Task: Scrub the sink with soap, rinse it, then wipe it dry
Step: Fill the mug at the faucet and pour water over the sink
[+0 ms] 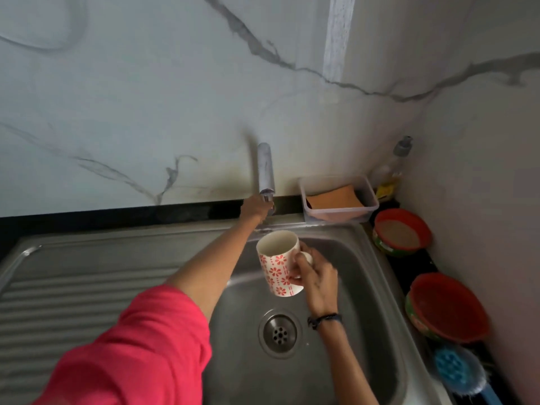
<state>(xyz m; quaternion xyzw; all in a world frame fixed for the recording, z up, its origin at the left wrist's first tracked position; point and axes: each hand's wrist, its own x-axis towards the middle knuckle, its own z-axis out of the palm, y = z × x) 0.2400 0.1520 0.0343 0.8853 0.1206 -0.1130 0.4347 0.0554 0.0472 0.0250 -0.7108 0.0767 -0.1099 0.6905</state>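
Note:
A steel sink (380, 290) with a round drain (280, 334) fills the lower middle. My right hand (314, 273) holds a white mug with red flowers (277, 263) by its handle above the basin, mouth tilted toward the tap (265, 171). My left hand (254, 207), in a pink sleeve, reaches to the tap's base at the back rim; its fingers are closed around the tap fitting. No water stream is visible.
A clear tub with an orange sponge (336, 200) sits behind the sink's right corner, a soap pump bottle (399, 159) beside it. Two red-rimmed bowls (401, 230) (447, 308) and a blue scrub brush (455, 369) line the right counter. A ribbed drainboard (73, 287) lies left.

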